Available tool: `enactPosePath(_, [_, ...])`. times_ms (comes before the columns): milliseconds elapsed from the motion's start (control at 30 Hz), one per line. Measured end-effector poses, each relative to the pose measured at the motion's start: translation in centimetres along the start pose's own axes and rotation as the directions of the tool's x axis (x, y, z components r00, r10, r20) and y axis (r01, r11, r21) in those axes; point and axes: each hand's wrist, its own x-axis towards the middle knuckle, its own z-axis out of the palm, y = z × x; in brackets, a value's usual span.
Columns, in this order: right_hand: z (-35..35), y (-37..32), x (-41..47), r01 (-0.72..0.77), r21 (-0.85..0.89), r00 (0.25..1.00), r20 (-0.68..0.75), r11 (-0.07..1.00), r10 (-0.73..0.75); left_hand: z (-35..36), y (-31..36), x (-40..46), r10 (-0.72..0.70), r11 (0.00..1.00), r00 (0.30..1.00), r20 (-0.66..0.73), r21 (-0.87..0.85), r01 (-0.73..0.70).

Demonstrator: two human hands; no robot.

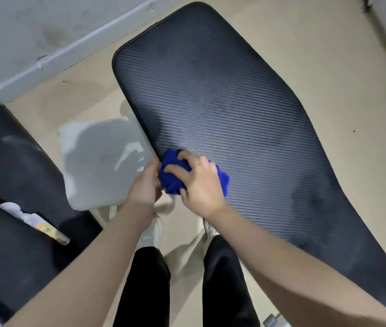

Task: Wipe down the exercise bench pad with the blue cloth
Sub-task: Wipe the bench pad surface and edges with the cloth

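Note:
The exercise bench pad (229, 97) is a long black ribbed cushion running from the top centre down to the lower right. A bunched blue cloth (173, 182) lies on the pad's near left edge. My right hand (199, 182) presses down on the cloth with its fingers wrapped over it. My left hand (144, 185) sits just left of the cloth at the pad's edge, fingers curled and touching the cloth's side.
A second black padded bench (10, 166) fills the left side, with a spray bottle (34, 220) lying on it. A grey flat piece (100, 161) lies on the beige floor between the benches. My legs and white shoes stand below the hands.

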Motion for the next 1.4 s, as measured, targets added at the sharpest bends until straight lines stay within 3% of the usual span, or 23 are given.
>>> enactPosePath(133, [0.7,-0.3,-2.7,0.318,-0.131,0.934,0.212,0.939,-0.286,-0.5,-0.8,-0.7,-0.054,0.991,0.997,0.057,0.124,0.047])
enactPosePath(233, [-0.9,1.5,-1.2,0.388,-0.093,0.911,0.191,0.917,-0.366,-0.4,-0.9,-1.3,-0.024,0.985,0.995,0.097,0.173,0.007])
enactPosePath(300, [-1.3,2.3,-0.9,0.351,-0.104,0.929,0.162,0.931,-0.333,0.2,-0.9,-1.5,-0.007,0.993,0.993,0.121,0.119,-0.007])
enactPosePath(333, [-1.2,2.6,-1.0,0.28,-0.116,0.957,0.116,0.953,-0.267,0.5,-1.0,-1.5,-0.003,0.997,0.993,0.121,0.078,-0.006])
enactPosePath(400, [-1.1,3.4,-1.2,-0.04,-0.075,0.998,-0.059,0.996,0.035,1.0,-1.1,-1.3,0.001,1.0,0.996,0.092,-0.011,0.0])
enactPosePath(467, [-1.5,4.5,-1.2,-0.393,0.023,0.905,-0.165,0.919,0.392,1.2,-1.4,-1.3,-0.001,0.999,0.996,0.086,-0.034,0.004])
enactPosePath(533, [-1.4,4.7,-1.8,-0.494,-0.014,0.861,-0.145,0.87,0.487,1.4,-1.8,-1.4,0.027,1.0,0.993,0.112,-0.003,-0.027])
enactPosePath(567, [-1.3,4.2,-2.4,-0.446,-0.067,0.891,-0.128,0.892,0.436,1.8,-1.9,-1.6,0.045,0.998,0.991,0.126,0.037,-0.05])
enactPosePath(667, [0.0,2.4,-5.5,-0.102,-0.211,0.995,-0.017,0.972,0.1,2.8,-2.2,-2.1,0.088,0.994,0.99,0.11,0.051,-0.094])
enactPosePath(767, [0.7,2.8,-7.8,0.172,-0.208,0.982,0.109,0.963,-0.152,3.7,-2.5,-1.6,0.095,0.995,0.993,0.069,0.021,-0.097])
enactPosePath(833, [-0.1,4.7,-6.9,0.139,-0.205,0.989,0.071,0.969,-0.127,4.4,-2.6,-1.4,0.082,0.996,0.996,0.034,0.025,-0.083])
enactPosePath(900, [-1.6,7.0,-4.6,-0.101,-0.174,0.994,-0.053,0.98,0.094,4.9,-3.1,-0.7,0.082,0.996,0.996,-0.019,0.046,-0.081])
enactPosePath(967, [-3.4,9.0,-2.5,-0.383,-0.086,0.922,-0.101,0.92,0.375,5.7,-4.1,0.3,0.097,0.991,0.99,-0.106,0.099,-0.087])
enactPosePath(1000, [-3.8,9.8,-2.0,-0.45,-0.071,0.891,-0.11,0.89,0.442,6.4,-4.4,0.5,0.091,0.992,0.983,-0.16,0.099,-0.076])
enactPosePath(1067, [-4.3,10.0,-2.2,-0.448,-0.088,0.892,-0.112,0.89,0.438,8.6,-4.2,-0.5,0.06,0.996,0.967,-0.246,0.078,-0.042])
enactPosePath(1200, [-1.8,8.8,-7.6,-0.209,-0.095,0.977,-0.063,0.973,0.203,13.3,-3.7,-2.8,-0.028,0.986,0.934,-0.357,0.144,0.085])
enactPosePath(1400, [-2.6,12.0,-7.2,-0.106,0.004,0.993,-0.051,0.994,0.106,16.1,-3.5,-3.1,0.026,0.993,0.837,-0.547,0.111,0.041])
